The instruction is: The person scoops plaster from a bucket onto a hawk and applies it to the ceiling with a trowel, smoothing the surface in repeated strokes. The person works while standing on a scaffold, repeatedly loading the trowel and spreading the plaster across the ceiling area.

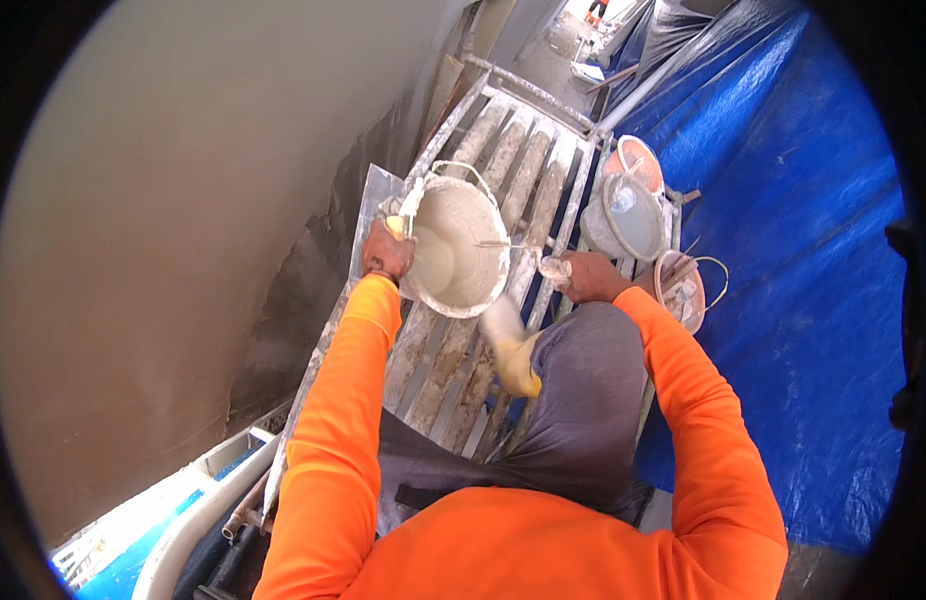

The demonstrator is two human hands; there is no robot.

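My left hand (387, 255) is closed at the left of a plaster-coated bucket (453, 286), on the yellow handle of a flat metal tool (375, 192) tilted up beside the bucket wall. My right hand (589, 276) grips the crusted handle of a trowel (554, 268), whose thin blade reaches left over the bucket's right rim. Pale wet mix lies inside the bucket, which stands on a slatted scaffold platform (528, 170). My bent leg in grey trousers and a yellow boot (516, 368) is on the platform below the bucket.
Right of the platform are a grey bucket with liquid (633, 220), an orange bucket (640, 163) and a bucket of tools (680, 295), beside blue sheeting (783, 400). A plastered wall (153, 250) fills the left. A person's legs (596, 12) show far off at the top.
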